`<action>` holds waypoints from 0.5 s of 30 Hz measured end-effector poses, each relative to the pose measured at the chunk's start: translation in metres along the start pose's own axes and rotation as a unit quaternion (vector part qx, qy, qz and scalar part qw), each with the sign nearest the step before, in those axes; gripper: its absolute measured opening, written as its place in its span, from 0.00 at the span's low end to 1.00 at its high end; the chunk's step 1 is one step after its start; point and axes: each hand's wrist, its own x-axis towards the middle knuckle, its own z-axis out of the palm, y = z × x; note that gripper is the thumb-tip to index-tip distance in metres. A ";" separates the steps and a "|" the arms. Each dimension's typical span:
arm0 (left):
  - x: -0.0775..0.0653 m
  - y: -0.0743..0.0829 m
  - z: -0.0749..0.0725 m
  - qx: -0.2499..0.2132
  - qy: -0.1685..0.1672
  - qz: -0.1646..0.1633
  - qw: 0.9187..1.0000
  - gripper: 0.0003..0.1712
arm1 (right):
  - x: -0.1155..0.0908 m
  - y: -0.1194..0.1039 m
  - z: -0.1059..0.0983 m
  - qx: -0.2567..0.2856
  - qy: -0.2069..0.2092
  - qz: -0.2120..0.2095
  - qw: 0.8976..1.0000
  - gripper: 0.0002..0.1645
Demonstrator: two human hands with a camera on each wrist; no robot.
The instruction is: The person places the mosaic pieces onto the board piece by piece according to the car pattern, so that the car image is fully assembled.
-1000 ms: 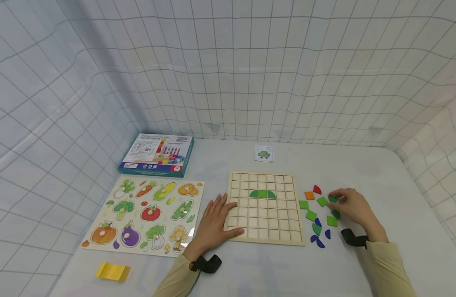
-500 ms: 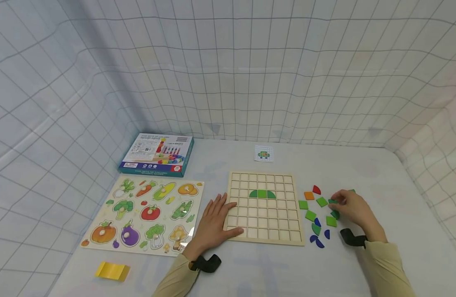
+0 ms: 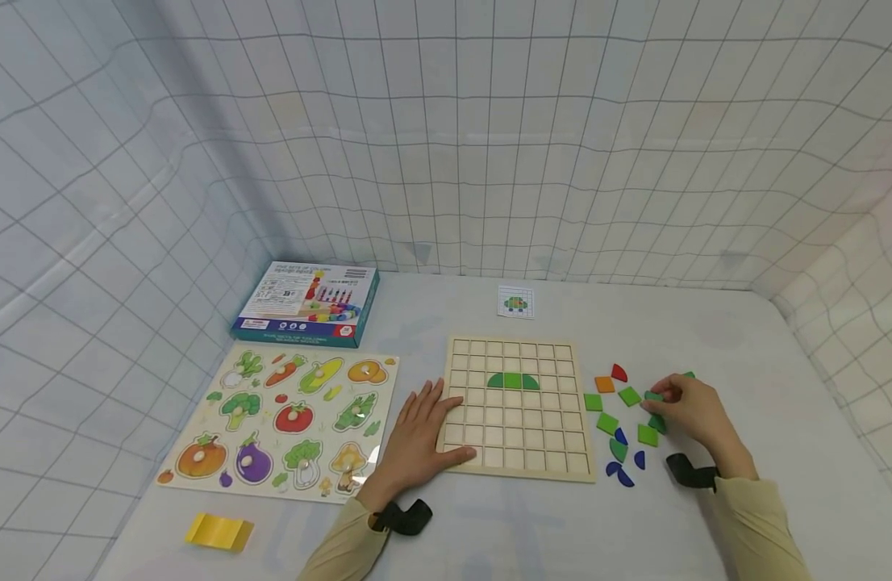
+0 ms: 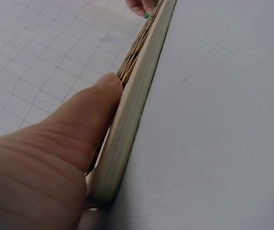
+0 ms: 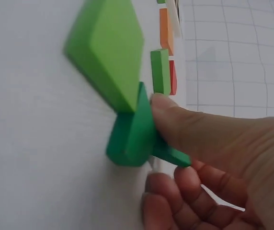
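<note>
My left hand (image 3: pixel 420 444) rests with fingers spread on the left edge of a wooden grid board (image 3: pixel 522 474); in the left wrist view the thumb (image 4: pixel 91 108) lies along its front rim. Two green quarter-circles flank a green square (image 3: pixel 513 380) in the board's upper cells. Right of the board, my right hand (image 3: pixel 689 413) pinches a dark green quarter-circle piece (image 5: pixel 174 155) between thumb and fingers. Close beside it are another dark green piece (image 5: pixel 134 139) and a light green square (image 5: pixel 113 52). Part of the pinched piece is hidden by the thumb.
Loose green squares, blue pieces (image 3: pixel 625 478), an orange square (image 3: pixel 604 384) and a red piece (image 3: pixel 619 372) lie around the right hand. A pattern card (image 3: pixel 515 303) lies behind the board. Left are a vegetable puzzle (image 3: pixel 272 440), a box (image 3: pixel 308 303) and a yellow block (image 3: pixel 219 532).
My right hand has shifted slightly toward me among the loose pieces, its fingers at a dark green one. A green piece now shows behind its knuckles. The left hand stays put.
</note>
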 end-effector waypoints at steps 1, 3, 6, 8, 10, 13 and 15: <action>0.000 0.000 0.000 0.000 0.000 0.000 1.000 0.46 | 0.000 0.000 0.001 0.001 0.006 -0.003 1.000 0.18; 0.000 0.000 0.001 -0.001 -0.003 -0.002 1.000 0.46 | -0.001 0.001 0.002 0.003 0.019 -0.010 1.000 0.16; -0.001 -0.001 0.002 -0.001 -0.005 -0.002 1.000 0.46 | -0.003 0.000 0.004 0.003 0.038 -0.021 0.999 0.15; -0.001 -0.001 0.002 0.000 -0.004 -0.003 1.000 0.46 | -0.004 -0.002 0.006 0.000 0.062 -0.031 0.998 0.14; -0.001 -0.001 0.002 0.002 -0.004 -0.002 1.000 0.46 | -0.004 -0.005 0.008 0.001 0.094 -0.044 0.995 0.12; 0.000 0.000 0.001 0.003 -0.004 -0.002 1.000 0.46 | -0.003 -0.015 0.011 0.008 0.132 -0.069 0.989 0.11; 0.000 0.000 0.000 0.003 -0.004 -0.002 1.000 0.46 | -0.003 -0.024 0.014 0.016 0.141 -0.084 0.986 0.11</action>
